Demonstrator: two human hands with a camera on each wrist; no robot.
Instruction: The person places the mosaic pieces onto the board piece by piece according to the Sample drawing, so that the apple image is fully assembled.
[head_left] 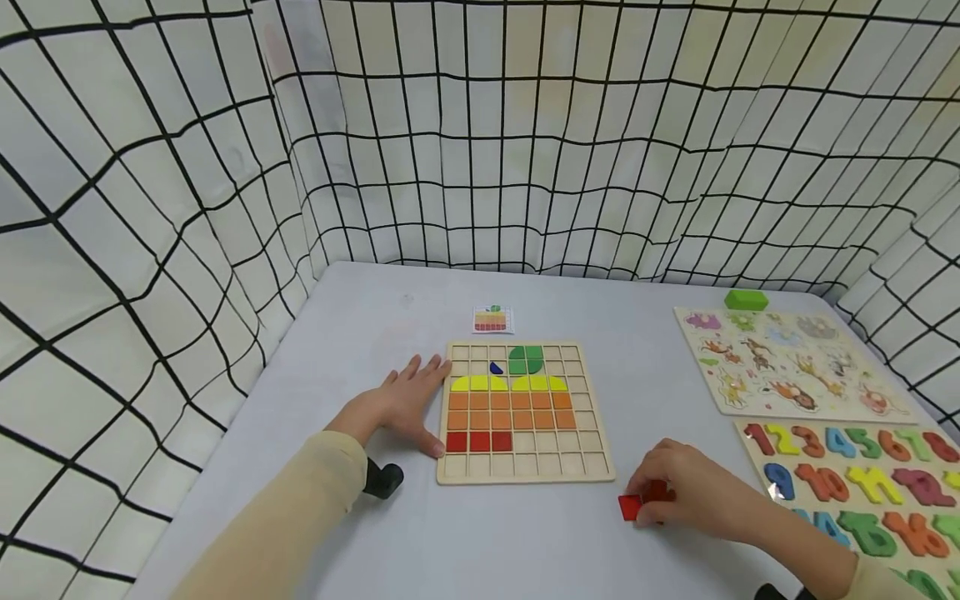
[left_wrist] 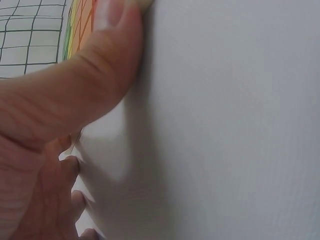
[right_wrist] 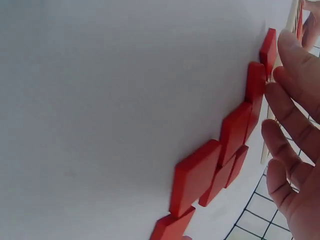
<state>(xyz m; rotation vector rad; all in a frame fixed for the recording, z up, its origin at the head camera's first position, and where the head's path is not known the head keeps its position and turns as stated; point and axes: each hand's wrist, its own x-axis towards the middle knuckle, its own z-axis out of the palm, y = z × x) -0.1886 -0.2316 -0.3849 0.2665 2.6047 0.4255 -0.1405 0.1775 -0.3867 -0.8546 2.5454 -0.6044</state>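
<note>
A wooden grid board (head_left: 528, 465) lies on the white table, holding green, blue, yellow and orange pieces and a short row of red squares (head_left: 478, 442) at its lower left. My left hand (head_left: 405, 406) rests against the board's left side with fingers spread; its thumb (left_wrist: 107, 60) lies at the lower edge. To the right of the board, my right hand (head_left: 686, 492) hovers low over loose red square tiles (head_left: 630, 507). In the right wrist view several red tiles (right_wrist: 196, 175) lie in a cluster, with my bent fingers (right_wrist: 295, 125) beside them.
A small picture card (head_left: 492, 320) sits behind the board. At the right are an animal puzzle (head_left: 798, 367) and a number puzzle (head_left: 817, 462), with a green block (head_left: 746, 300) behind. Black netting (head_left: 517, 167) over white walls surrounds the table.
</note>
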